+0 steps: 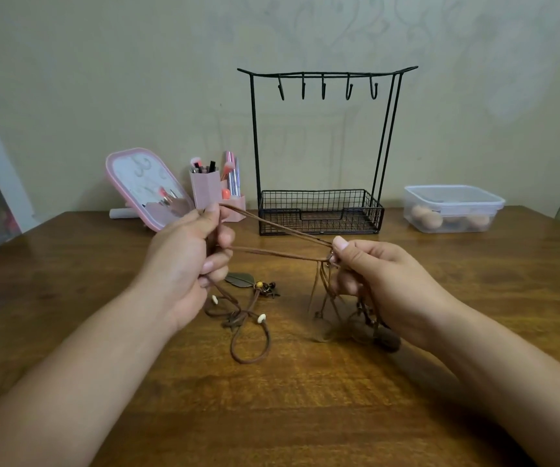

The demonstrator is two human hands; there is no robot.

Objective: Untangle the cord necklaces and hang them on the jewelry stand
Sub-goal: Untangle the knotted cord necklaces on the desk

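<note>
while cords were pulled taut, both hands pinched brown leather above the table

as i watched from the side, the left hand (189, 261) was raised over the wooden table (305, 399), fingers curled round a bundle of cord necklaces (272, 241), knuckles turned outward, forearm angled up from the near left. the right hand (369, 274) sat just across, thumb and forefinger pinching two strands where they met at a small knot or bead; its lower fingers were curled in, with more cord trailing below them. two strands ran taut between the hands.

handling, my read: thin, soft, very light cord, limp when slack, likely a bit grippy like suede, so it would snag on itself rather than slide. beads and the small metal pendants (255, 286) gave the only weight and would swing. best hold seemed to be close to the knot, pinched, not fisted; hard pulling could tighten the tangle.

slack loops with white beads (250, 332) lay on the table beneath the left hand; another clump with a dark pendant hung and rested under the right wrist, blurred.

jewelry stand (322, 146) stood behind, near the wall, hooks (325, 87) bare, wire basket at its foot. nothing hung yet.

pink mirror (144, 187) and brush holder (209, 188) sat left of it, lidded plastic box (452, 208) to the right.
</note>
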